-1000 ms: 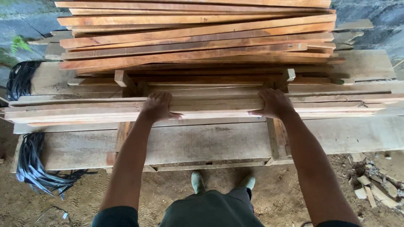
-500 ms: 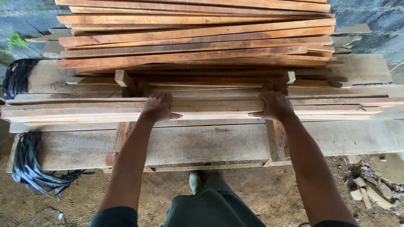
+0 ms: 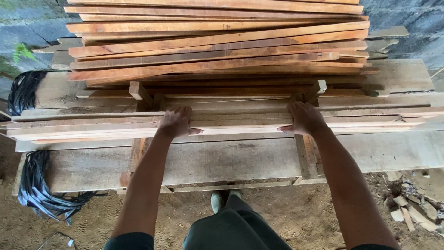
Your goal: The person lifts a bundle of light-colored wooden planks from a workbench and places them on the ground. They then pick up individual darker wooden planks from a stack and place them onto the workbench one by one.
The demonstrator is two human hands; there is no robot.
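Head view, the only one I have: I look down over both arms at a low timber rack. My left hand (image 3: 175,121) and right hand (image 3: 304,119) lie well apart on the slats (image 3: 240,124), a flat bundle of long pale strips running across the whole picture. Each hand lies palm down with the fingers curled over the far edge and the thumb at the near edge, so both are closed on the bundle and neither is open or empty. I cannot tell how many strips each grip takes in.

The slats rest across the rack, just in front of two short pegs (image 3: 138,92); behind the pegs sits the stack (image 3: 217,46) of reddish boards, fanned a little and overhanging to the right. Below the slats a wide plank (image 3: 231,159) forms the near face of the rack. Black straps (image 3: 34,185) hang off its left end onto the dirt; rubble (image 3: 409,213) lies at the right; my shoe (image 3: 217,201) shows under the plank's edge, between my arms.

As I judge it, the step in hand is the grip itself: the bundle is seized at two points but lies flat on its supports, not raised. Any move from here would call for both hands to act evenly, since the strips are long and thin and would sag or slip apart if one end led; the thumbs would need to pinch the near edge so the layers keep together; the ends should stay off the pegs and the straps.
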